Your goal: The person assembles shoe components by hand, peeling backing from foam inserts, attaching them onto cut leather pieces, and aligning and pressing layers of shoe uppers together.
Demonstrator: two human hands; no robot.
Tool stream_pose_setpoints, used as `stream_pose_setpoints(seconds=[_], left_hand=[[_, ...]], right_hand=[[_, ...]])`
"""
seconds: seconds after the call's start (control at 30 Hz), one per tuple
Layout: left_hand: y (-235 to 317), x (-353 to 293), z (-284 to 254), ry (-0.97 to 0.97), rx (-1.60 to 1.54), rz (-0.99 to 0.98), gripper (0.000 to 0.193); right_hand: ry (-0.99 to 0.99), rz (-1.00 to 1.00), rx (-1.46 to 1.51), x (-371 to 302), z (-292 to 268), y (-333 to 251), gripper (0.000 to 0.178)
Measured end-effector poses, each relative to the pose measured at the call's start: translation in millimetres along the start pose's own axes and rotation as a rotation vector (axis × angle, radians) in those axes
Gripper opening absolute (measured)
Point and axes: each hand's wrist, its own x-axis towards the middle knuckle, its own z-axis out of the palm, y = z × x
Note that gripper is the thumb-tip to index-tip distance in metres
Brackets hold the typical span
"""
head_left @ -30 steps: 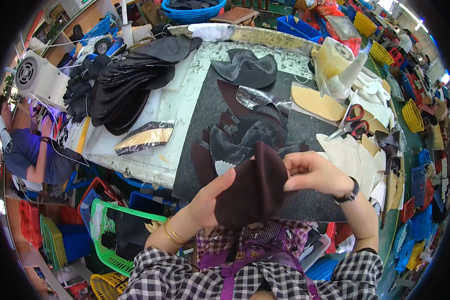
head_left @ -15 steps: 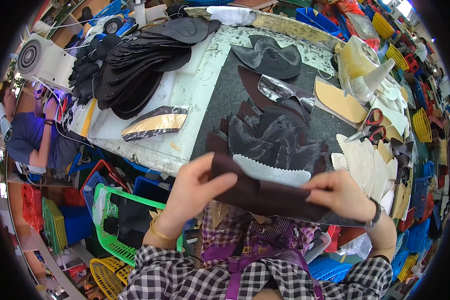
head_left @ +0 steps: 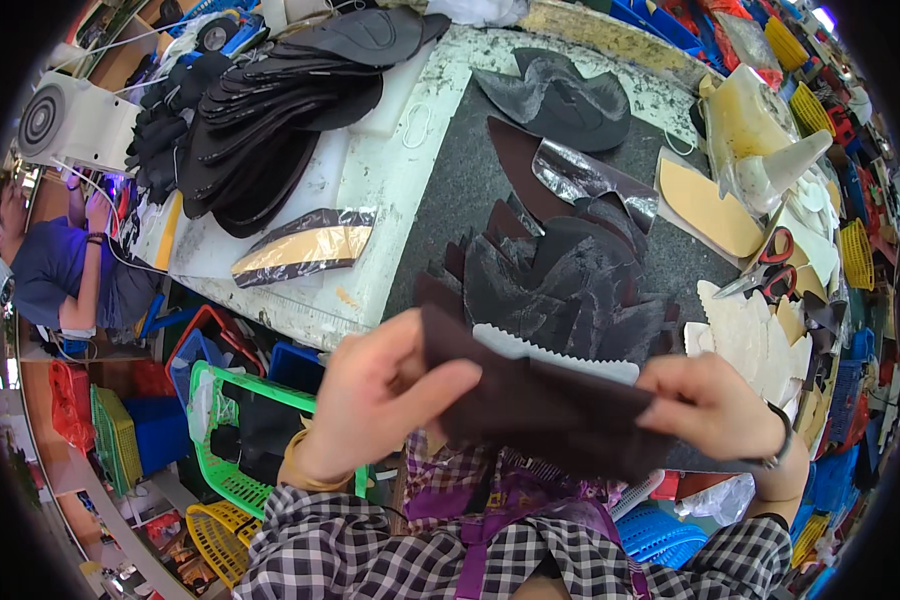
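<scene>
A dark brown sheet of flexible material (head_left: pixel 545 410) is stretched between my two hands, just in front of the table's near edge. My left hand (head_left: pixel 370 395) is closed on its left end, thumb on the near face. At the other end, my right hand (head_left: pixel 720 410) pinches it between thumb and fingers. Behind the sheet lies a pale strip with a zigzag edge (head_left: pixel 570 355), its lower part covered. Beyond that, dark cut shoe-upper pieces (head_left: pixel 570 275) are heaped on a dark grey mat (head_left: pixel 435 225).
Red-handled scissors (head_left: pixel 773 265) lie at the right, by cream cut pieces (head_left: pixel 750 335) and a tan piece (head_left: pixel 710 205). Black curved pieces (head_left: pixel 270 120) are stacked at the far left. A green basket (head_left: pixel 215 440) stands below the table's left side. A person (head_left: pixel 65 265) sits further left.
Both hands have come slightly nearer and a little further apart with the brown sheet, which looks larger. My view has shifted a little, so the table things sit differently in it.
</scene>
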Motion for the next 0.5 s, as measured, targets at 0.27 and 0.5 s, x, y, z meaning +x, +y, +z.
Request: stream_pose_setpoints(seconds=[0.27,0.5], left_hand=[[-27.4,41.8,-1.0,0.04,0.132,0.052,0.022],[-49.8,63.6,-0.7,0.036,0.144,0.051,0.018]], right_hand=[[0.081,0.139,0.14,26.7,-3.3,27.1,0.014],[0.16,-0.002,0.073,42.4,0.3,43.9,0.014]])
